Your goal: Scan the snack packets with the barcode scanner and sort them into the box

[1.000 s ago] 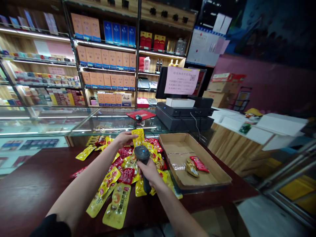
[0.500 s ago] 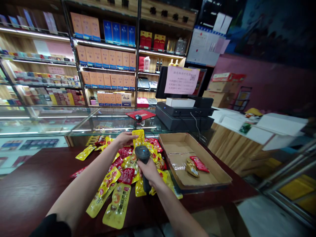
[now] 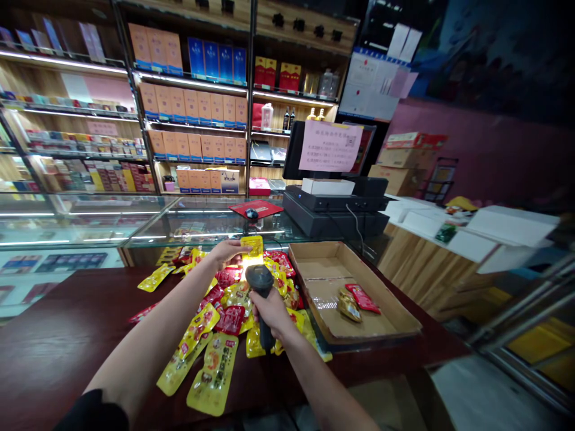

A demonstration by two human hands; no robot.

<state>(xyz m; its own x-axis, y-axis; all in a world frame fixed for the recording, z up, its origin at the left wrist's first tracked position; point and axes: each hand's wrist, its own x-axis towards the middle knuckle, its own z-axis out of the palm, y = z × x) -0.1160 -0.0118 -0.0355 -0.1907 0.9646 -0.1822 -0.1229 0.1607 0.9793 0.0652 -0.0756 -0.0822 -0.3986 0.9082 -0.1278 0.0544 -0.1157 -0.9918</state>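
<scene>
My left hand (image 3: 227, 252) pinches a small yellow snack packet (image 3: 252, 245) by its left edge, holding it up over the pile. Wrapped round the handle of a black barcode scanner (image 3: 259, 279) is my right hand (image 3: 269, 311). The scanner's head points at the packet, and a bright light falls on the packet's lower part. Beneath both hands lies a heap of yellow and red snack packets (image 3: 230, 320). Two long yellow packets, one of them this flat packet (image 3: 213, 374), lie nearest me on the dark red table (image 3: 58, 341).
Right of the heap stands a shallow cardboard box (image 3: 381, 332) with a red packet (image 3: 363, 298) and a gold packet (image 3: 349, 306) inside. Behind are a glass counter (image 3: 202, 221), a mouse (image 3: 251, 214) on a red pad and a black cash register (image 3: 332, 215).
The scanner's light has come on and shines on the yellow packet. Both hands, the packet and the scanner hold almost the same place.
</scene>
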